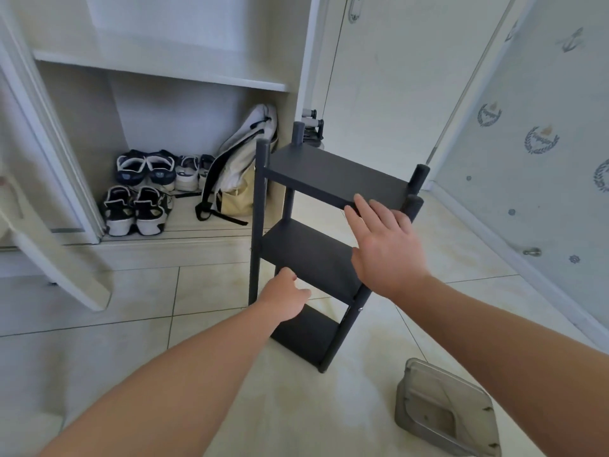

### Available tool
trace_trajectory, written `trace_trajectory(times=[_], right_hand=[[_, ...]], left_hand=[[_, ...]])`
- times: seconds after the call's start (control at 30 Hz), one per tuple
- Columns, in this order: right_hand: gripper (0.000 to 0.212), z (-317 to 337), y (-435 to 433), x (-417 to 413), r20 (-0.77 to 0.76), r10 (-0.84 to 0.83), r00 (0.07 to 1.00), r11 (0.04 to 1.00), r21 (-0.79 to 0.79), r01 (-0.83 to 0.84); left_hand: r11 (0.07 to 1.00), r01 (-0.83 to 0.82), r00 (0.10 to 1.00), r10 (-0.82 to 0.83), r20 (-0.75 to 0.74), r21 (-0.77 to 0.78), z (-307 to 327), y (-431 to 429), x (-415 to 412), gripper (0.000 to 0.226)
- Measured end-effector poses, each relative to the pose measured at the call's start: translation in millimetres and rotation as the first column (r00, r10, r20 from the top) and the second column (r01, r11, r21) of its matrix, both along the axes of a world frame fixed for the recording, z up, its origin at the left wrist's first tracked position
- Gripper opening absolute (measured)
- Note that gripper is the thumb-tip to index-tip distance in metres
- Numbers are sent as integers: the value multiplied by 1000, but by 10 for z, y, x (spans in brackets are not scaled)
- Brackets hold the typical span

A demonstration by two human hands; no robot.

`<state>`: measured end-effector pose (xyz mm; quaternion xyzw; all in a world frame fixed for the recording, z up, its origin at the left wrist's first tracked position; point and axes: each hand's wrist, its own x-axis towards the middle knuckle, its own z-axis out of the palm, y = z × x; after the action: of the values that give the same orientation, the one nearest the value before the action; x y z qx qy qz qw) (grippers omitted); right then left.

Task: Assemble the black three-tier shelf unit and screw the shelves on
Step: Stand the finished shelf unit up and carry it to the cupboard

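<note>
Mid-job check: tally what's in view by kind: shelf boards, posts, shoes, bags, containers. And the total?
Shelf boards: 3
Posts: 4
Shoes: 6
Backpack: 1
Grey container: 1
Total: 15
</note>
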<state>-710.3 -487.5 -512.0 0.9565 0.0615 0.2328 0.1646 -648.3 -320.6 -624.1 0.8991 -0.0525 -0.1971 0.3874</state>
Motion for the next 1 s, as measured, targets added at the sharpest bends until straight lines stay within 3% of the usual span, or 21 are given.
trace_trajectory(times=[0.13, 0.23, 0.4, 0.57, 0.73, 0.87, 1.0], right_hand=[[70, -154, 263, -409, -87, -34, 996, 995, 90, 41], [73, -379, 401, -668, -196, -55, 979, 989, 124, 80], [76, -833, 579, -764, -370, -97, 924, 980, 128, 154], [76, -1405, 591, -427, -459, -53, 887, 982, 136, 129], [77, -2002, 491, 117, -616, -48, 786, 976, 140, 169], [76, -1923, 542, 125, -706, -3, 708, 964, 187, 191], [76, -1293, 596, -87, -789, -18, 614, 977, 116, 178]], left_hand=[[977, 69, 940, -131, 315, 202, 96, 405, -333, 55], [932, 77, 895, -221, 387, 354, 149, 687, -533, 65], [883, 106, 911, -271, 311, 458, 26, 924, -599, 74], [856, 119, 933, -270, 239, 503, -539, 984, -292, 74], [870, 78, 985, -142, 95, 486, -1187, 1029, 48, 74], [889, 77, 996, -88, 3, 451, -1212, 969, -14, 74], [872, 131, 990, -92, -105, 471, -705, 1037, -333, 72]])
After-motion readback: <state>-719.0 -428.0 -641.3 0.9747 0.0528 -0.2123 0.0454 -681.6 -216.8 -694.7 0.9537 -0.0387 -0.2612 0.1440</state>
